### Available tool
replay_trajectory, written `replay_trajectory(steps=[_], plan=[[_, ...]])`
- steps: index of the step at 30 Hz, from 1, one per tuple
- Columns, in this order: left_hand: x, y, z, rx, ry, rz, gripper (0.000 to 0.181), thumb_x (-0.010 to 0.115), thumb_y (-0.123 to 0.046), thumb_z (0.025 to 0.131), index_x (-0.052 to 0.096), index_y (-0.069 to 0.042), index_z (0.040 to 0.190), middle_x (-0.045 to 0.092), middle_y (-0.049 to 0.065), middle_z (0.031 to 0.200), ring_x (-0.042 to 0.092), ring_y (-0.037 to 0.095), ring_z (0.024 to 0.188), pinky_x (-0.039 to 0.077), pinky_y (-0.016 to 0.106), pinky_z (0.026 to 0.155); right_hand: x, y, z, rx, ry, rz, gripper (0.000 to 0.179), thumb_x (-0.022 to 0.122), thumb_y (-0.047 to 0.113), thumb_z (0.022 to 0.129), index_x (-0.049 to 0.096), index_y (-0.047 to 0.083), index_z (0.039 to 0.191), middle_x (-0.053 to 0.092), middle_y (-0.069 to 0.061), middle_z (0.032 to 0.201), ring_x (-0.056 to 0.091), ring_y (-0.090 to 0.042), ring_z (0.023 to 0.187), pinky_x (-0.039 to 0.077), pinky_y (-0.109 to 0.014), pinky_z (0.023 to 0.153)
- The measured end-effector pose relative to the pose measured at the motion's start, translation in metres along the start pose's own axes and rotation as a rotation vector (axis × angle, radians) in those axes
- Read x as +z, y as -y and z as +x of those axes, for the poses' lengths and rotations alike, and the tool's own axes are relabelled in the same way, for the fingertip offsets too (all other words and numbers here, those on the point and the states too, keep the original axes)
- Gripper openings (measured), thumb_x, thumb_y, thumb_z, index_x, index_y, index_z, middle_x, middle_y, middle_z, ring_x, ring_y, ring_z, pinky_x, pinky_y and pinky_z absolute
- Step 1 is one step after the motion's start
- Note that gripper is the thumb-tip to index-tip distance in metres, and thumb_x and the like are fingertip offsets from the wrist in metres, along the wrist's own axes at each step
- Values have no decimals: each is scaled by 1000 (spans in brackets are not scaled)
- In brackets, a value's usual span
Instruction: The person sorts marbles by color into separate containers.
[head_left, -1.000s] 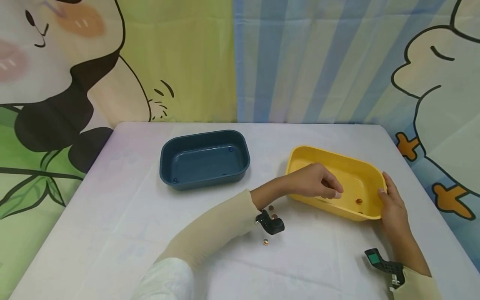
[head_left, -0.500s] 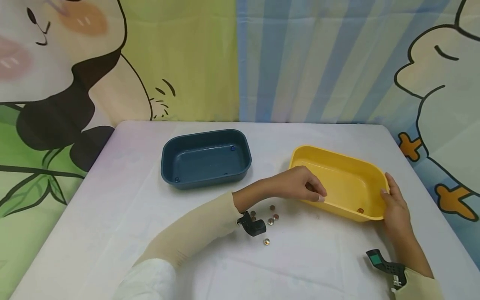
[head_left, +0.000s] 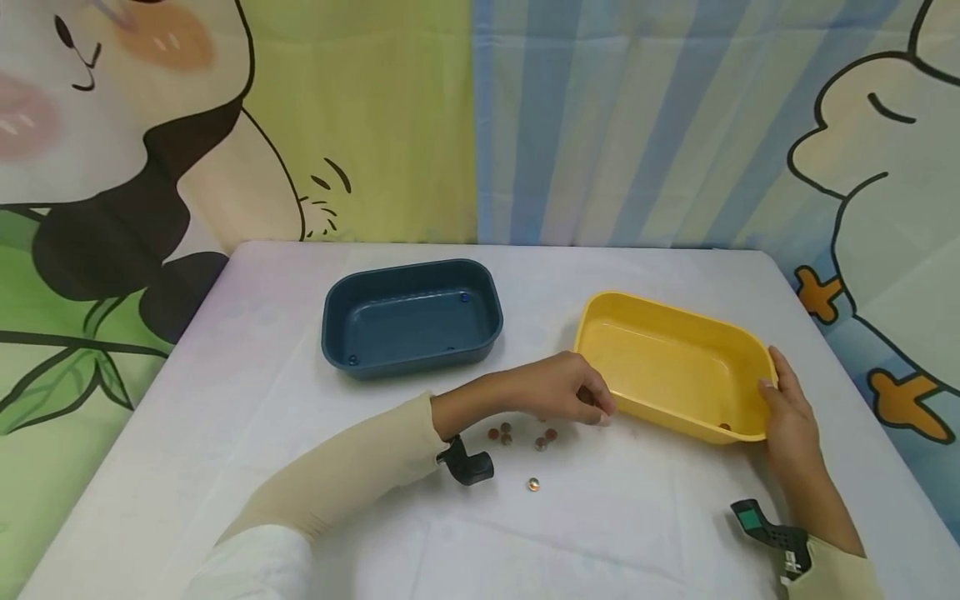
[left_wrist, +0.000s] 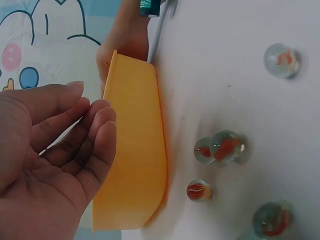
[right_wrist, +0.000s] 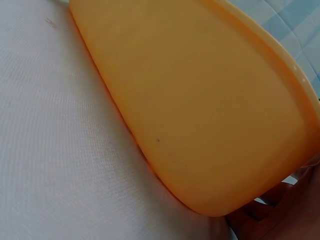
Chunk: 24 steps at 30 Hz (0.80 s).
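Behind everything, cartoon-printed cloth [head_left: 405, 100], yellow-green toward the left and blue-striped toward the right. Below, a white-covered table [head_left: 660, 517]. On its right side, a yellow tray [head_left: 660, 358] set at a slant; to the left, well apart, a dark blue tray [head_left: 412, 325].

At the yellow tray's far right end, the right hand [head_left: 791, 421], gripping the wall with thumb at the rim. Just beside the near wall, above the cloth, the left hand [head_left: 561, 387], fingers loosely curled, thumb close to the fingertips, only a narrow gap between; nothing visible in the grasp.

Smallest of all, glass marbles with reddish swirls: one lone marble [head_left: 533, 484] nearest, a pair [head_left: 541, 443] beyond, a small cluster [head_left: 506, 439] to the left. Inside the yellow tray, near the low right corner, an amber marble [head_left: 724, 426]; inside the dark blue tray, blue marbles [head_left: 464, 297] spread apart.

Looks like sorting marbles by colour, probably at the point of fetching another for the yellow tray. Next, seems to call for lowering the left fingertips, pinching a single marble without scattering neighbours, and bracing the tray with the right.
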<state>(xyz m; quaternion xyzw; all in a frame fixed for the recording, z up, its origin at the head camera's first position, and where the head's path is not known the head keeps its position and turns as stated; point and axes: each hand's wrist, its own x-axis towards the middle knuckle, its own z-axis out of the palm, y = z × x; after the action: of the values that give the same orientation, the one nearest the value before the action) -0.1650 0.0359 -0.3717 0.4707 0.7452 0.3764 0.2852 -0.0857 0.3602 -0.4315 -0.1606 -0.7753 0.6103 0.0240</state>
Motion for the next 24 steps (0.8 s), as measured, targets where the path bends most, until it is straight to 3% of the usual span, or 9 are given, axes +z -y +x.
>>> replay_trajectory(steps=[6,13,24], plan=[[3,6,-17,-29,17,-64,21,68,-13,92,72,-3,111,68,-9,92,60,7,73,53,19,69,1,0,1,10,8,-23,53,28,36,107,5,40,155,-3,20,159,1,-10,147,17,-17,110],[6,14,-38,-24,-15,-98,18,68,-11,92,73,-3,107,68,-8,90,62,6,74,53,20,69,1,0,0,-10,5,-88,53,24,37,107,3,39,155,-4,19,159,1,-12,147,17,-19,111],[18,20,-61,8,-27,-91,14,70,-3,89,73,0,102,66,-12,87,61,-1,79,52,17,77,1,1,-2,-12,1,-31,53,26,35,107,4,38,156,-4,20,159,-3,-9,146,9,-21,113]])
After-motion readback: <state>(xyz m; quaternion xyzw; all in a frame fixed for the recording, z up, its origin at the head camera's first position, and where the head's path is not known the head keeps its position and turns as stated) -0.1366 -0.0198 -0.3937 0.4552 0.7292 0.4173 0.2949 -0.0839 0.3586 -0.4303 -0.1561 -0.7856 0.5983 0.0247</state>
